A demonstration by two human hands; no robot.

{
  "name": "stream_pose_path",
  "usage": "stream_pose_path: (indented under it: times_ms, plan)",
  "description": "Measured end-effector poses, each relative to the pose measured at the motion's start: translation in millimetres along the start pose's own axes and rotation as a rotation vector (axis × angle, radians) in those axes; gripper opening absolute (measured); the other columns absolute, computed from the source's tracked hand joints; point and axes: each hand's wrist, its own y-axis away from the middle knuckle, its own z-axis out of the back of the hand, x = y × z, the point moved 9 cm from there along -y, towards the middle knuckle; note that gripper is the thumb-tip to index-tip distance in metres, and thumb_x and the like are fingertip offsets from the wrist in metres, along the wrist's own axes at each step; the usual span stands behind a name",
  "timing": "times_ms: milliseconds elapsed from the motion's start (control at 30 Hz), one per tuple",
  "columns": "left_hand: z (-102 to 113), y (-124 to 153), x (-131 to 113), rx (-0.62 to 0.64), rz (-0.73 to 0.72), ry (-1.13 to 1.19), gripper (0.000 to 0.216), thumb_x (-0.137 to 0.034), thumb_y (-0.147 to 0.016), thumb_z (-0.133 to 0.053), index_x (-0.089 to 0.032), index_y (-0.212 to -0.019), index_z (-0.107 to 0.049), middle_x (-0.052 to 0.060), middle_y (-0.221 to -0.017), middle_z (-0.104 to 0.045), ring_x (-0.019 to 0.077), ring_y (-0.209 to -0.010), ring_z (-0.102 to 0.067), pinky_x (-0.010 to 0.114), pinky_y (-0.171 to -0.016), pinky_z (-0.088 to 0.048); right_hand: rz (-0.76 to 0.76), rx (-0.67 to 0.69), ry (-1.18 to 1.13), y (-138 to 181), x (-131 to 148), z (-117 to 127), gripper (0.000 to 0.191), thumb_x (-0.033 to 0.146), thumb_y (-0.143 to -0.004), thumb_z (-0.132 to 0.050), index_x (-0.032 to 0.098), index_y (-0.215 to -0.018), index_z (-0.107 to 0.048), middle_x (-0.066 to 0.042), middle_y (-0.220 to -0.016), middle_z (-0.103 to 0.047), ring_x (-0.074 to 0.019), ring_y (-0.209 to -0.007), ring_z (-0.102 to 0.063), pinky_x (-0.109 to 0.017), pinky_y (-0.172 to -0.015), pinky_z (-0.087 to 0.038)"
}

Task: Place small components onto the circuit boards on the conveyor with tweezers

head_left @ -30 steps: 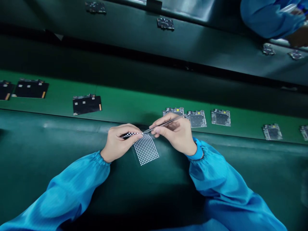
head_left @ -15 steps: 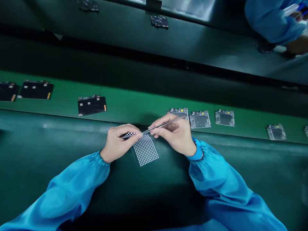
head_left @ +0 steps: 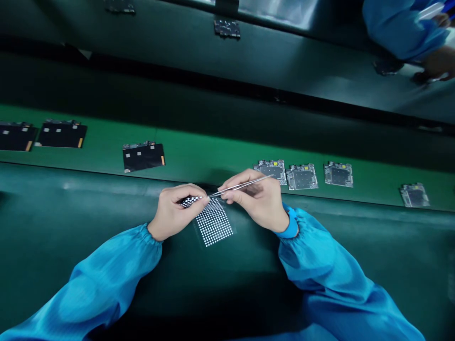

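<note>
Between thumb and fingers, my left hand (head_left: 180,207) grips a clear sheet of small round white stickers (head_left: 215,222). Its upper part curls back over my fingers, and the dotted lower part hangs toward me. My right hand (head_left: 255,198) is closed around metal tweezers (head_left: 245,183), whose tips meet the folded edge of the sheet beside my left thumb. Whether a sticker sits between the tips is too small to tell. Just beyond my right hand lies a circuit board (head_left: 270,169), partly covered by my fingers and the tweezers.
On the green conveyor belt (head_left: 206,154) lie bare circuit boards (head_left: 302,177) to the right and boards with black covers (head_left: 144,157) to the left. A raised dark ledge runs behind it. Farther back, another line carries dark boards (head_left: 227,29), near a co-worker's blue sleeve (head_left: 394,28).
The boards on the near belt have shifted right, while those on the far line have slid left. My hands barely move. The co-worker's hand at top right has changed position.
</note>
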Motion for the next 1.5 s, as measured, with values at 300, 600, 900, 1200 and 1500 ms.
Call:
stream_pose_path:
  times_ms: [300, 600, 900, 1200, 1500]
  plan:
    - [2.9, 0.1, -0.9, 0.001, -0.004, 0.001, 0.006, -0.015, -0.085, -0.077, -0.017, -0.079, -0.075, 0.004, -0.081, -0.079, 0.0140, -0.072, -0.074, 0.024, -0.067, -0.060, 0.001, -0.004, 0.005, -1.4, -1.9, -2.2, 0.017, 0.031, -0.079, -0.089, 0.018, -0.078, -0.079, -0.006, -0.086, -0.077, -0.0143, -0.063, -0.070, -0.028, -0.058, -0.063]
    - [-0.2, 2.1, 4.2, 0.013, 0.005, -0.020, 0.007, -0.018, -0.085, -0.078, -0.019, -0.079, -0.075, 0.003, -0.081, -0.079, 0.0145, -0.072, -0.074, 0.024, -0.068, -0.060, 0.018, -0.037, -0.014, -1.2, 3.3, 5.4, 0.018, 0.031, -0.081, -0.087, 0.016, -0.077, -0.078, -0.006, -0.080, -0.077, -0.0150, -0.061, -0.071, -0.028, -0.057, -0.063]
    - [-17.8, 11.3, 4.8, 0.005, 0.011, -0.139, 0.002, -0.024, -0.084, -0.080, -0.024, -0.084, -0.078, -0.001, -0.087, -0.079, 0.0182, -0.081, -0.075, 0.030, -0.078, -0.060, 0.012, -0.430, 0.120, 13.9, -29.0, 174.0, 0.034, 0.043, -0.075, -0.089, 0.016, -0.083, -0.069, -0.002, -0.065, -0.072, -0.0144, -0.055, -0.068, -0.027, -0.054, -0.059]
    - [-28.2, 13.3, 2.4, 0.007, 0.001, -0.195, 0.008, -0.020, -0.079, -0.084, -0.026, -0.083, -0.080, -0.003, -0.090, -0.079, 0.0195, -0.082, -0.076, 0.032, -0.079, -0.062, 0.005, -0.484, 0.136, 29.4, -52.7, 227.9, 0.033, 0.043, -0.076, -0.085, 0.017, -0.082, -0.066, -0.002, -0.062, -0.070, -0.0123, -0.049, -0.062, -0.024, -0.047, -0.051]
    - [-33.4, 14.2, 0.0, -0.041, 0.017, -0.214, 0.010, -0.021, -0.074, -0.085, -0.027, -0.082, -0.081, -0.003, -0.089, -0.079, 0.0215, -0.081, -0.075, 0.036, -0.083, -0.064, -0.006, -0.449, 0.168, 35.3, -57.9, 242.0, 0.031, 0.041, -0.079, -0.083, 0.015, -0.082, -0.066, -0.003, -0.062, -0.070, -0.0127, -0.050, -0.062, -0.025, -0.049, -0.052]
